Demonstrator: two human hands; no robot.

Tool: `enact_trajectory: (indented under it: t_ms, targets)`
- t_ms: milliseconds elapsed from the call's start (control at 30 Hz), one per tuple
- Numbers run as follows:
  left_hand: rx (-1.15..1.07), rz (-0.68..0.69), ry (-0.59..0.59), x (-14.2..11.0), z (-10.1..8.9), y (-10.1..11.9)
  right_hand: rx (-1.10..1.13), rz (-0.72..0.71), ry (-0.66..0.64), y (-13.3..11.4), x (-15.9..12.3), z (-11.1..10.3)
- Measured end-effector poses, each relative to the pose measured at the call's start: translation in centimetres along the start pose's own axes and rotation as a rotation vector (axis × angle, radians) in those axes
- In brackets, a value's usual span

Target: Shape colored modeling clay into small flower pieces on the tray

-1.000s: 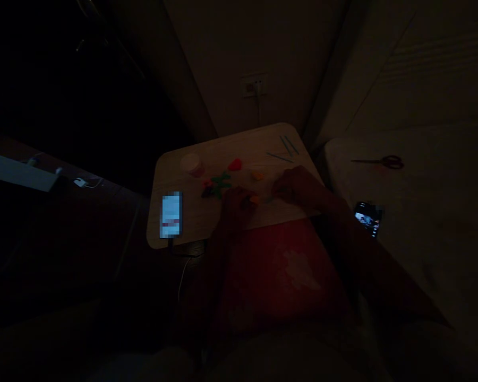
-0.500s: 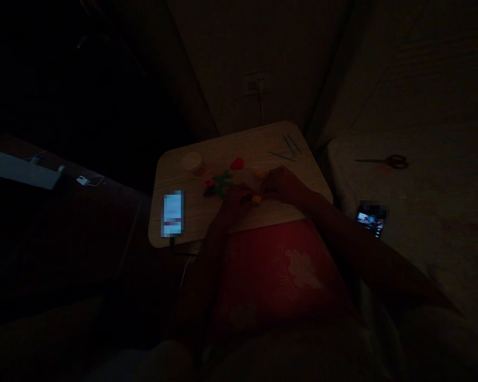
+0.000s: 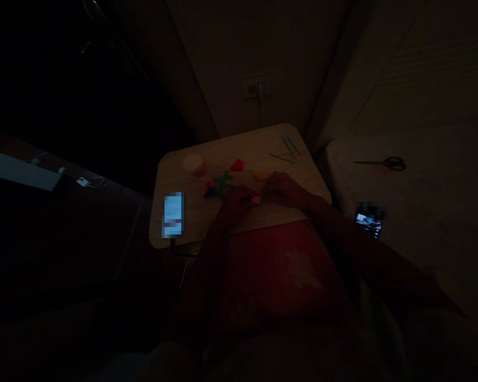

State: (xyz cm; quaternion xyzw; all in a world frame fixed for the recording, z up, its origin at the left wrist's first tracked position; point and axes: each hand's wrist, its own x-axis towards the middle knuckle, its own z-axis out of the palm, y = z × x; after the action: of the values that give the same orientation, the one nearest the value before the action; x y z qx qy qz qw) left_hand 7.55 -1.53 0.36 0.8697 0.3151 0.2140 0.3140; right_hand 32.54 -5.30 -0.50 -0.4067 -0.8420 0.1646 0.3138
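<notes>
A small orange lump (image 3: 256, 200), perhaps modelling clay, lies between my two hands over the small wooden table. My left hand (image 3: 239, 201) is closed on its left side, fingertips at the lump. From the right, my right hand (image 3: 281, 190) reaches in with curled fingers close to the same lump; in the dark I cannot see what they grip, if anything. Just beyond my hands lies a yellow-orange lump (image 3: 258, 175). A red lump (image 3: 237, 165) sits farther back. Left of it are green branching pieces (image 3: 223, 183) beside a dark purple and pink piece (image 3: 210, 189).
On the wooden table (image 3: 207, 212), a round tub (image 3: 193, 163) stands back left, a lit phone (image 3: 172, 215) front left, and thin green sticks (image 3: 289, 148) back right. Scissors (image 3: 390, 163) and another lit device (image 3: 369, 220) lie on the pale surface to the right.
My right hand has shifted slightly down towards the orange lump, uncovering more of the yellow-orange lump behind. My left hand stays nearly in place.
</notes>
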Motion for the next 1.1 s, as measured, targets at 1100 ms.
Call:
enact_trajectory:
  t_ms: [1100]
  targets:
    - [0.001,0.015,-0.047,0.2,-0.2,-0.1,-0.056,0.042,-0.026,0.3,1.2,0.5]
